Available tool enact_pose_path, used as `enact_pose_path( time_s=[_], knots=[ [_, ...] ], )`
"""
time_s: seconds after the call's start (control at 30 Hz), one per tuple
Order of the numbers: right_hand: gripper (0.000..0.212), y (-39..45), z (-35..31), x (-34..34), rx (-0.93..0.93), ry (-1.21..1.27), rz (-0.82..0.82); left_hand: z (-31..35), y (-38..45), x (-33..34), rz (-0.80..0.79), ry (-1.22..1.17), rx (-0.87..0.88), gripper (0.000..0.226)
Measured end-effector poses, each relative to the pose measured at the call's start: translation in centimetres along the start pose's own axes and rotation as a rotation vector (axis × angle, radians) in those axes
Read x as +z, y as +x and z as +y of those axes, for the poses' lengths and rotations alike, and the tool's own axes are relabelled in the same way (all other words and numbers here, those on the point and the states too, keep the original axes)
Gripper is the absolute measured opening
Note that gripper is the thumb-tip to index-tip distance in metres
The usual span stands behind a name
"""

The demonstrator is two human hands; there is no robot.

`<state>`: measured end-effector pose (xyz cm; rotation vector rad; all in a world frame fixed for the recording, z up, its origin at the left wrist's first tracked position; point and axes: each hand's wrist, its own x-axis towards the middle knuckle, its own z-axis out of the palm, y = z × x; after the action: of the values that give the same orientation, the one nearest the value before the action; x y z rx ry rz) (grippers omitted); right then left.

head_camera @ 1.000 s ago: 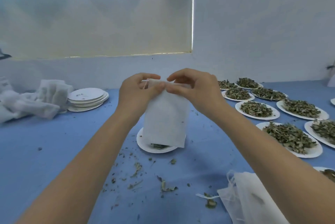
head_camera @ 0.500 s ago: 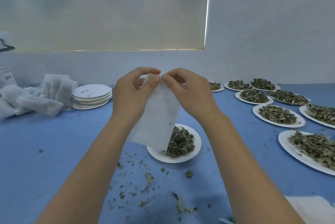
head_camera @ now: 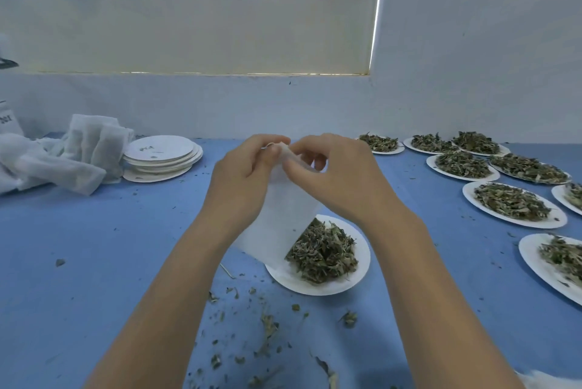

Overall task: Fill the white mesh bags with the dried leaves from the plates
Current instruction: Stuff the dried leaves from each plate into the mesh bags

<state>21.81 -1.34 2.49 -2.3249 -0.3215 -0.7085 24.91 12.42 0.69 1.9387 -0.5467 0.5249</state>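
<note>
A flat white mesh bag (head_camera: 280,215) hangs in the air over the blue table, its lower corner overlapping the near plate. My left hand (head_camera: 245,174) pinches the bag's top edge from the left. My right hand (head_camera: 340,177) pinches the same edge from the right, fingers curled. Below them a white plate (head_camera: 359,278) holds a heap of dried leaves (head_camera: 324,250). The bag's mouth is hidden behind my fingers.
Several plates of dried leaves (head_camera: 510,203) line the right side. A stack of bare plates (head_camera: 162,157) and a pile of white mesh bags (head_camera: 63,158) sit at the back left. Loose leaf bits (head_camera: 267,322) litter the table in front. A white bag corner (head_camera: 548,382) shows bottom right.
The bag has swung left and tilted, uncovering the leaves on the near plate. Both hands stay pinched on its top edge. The view has turned left.
</note>
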Motion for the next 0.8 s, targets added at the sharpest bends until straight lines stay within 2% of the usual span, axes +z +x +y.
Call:
enact_pose_path(
  time_s=[0.17, 0.33, 0.43, 0.47, 0.53, 0.6, 0.7, 0.8],
  knots=[
    [0.012, 0.2, 0.4, -0.5, 0.001, 0.075, -0.071, 0.0, -0.1, 0.6, 0.016, 0.166, 0.049, 0.016],
    [0.007, -0.1, 0.9, -0.9, 0.070, 0.358, -0.119, 0.9, -0.2, 0.2, 0.039, 0.119, 0.101, 0.018],
    [0.028, -0.1, 1.3, -0.6, 0.095, 0.395, -0.266, 1.6, -0.3, 0.2, 0.011, 0.000, 0.115, 0.020],
    [0.028, -0.2, 1.2, -0.5, 0.099, 0.366, -0.331, 1.9, -0.4, 0.3, -0.004, -0.018, 0.130, 0.020],
    [0.007, -0.2, 1.0, -0.1, 0.062, 0.334, -0.410, 2.4, -0.7, 0.6, -0.024, -0.005, 0.172, 0.020],
    [0.015, -0.3, 1.2, -0.2, 0.041, 0.407, -0.430, 2.8, -0.8, 0.7, -0.034, 0.034, 0.216, 0.019],
    [0.022, -0.5, 1.6, -0.5, 0.082, 0.615, -0.545, 3.0, -0.8, 0.4, -0.021, 0.159, 0.279, 0.019],
    [0.022, -0.5, 1.6, -0.3, 0.145, 0.849, -0.604, 3.0, -1.0, 0.3, -0.058, 0.398, 0.362, 0.034]
  ],
)
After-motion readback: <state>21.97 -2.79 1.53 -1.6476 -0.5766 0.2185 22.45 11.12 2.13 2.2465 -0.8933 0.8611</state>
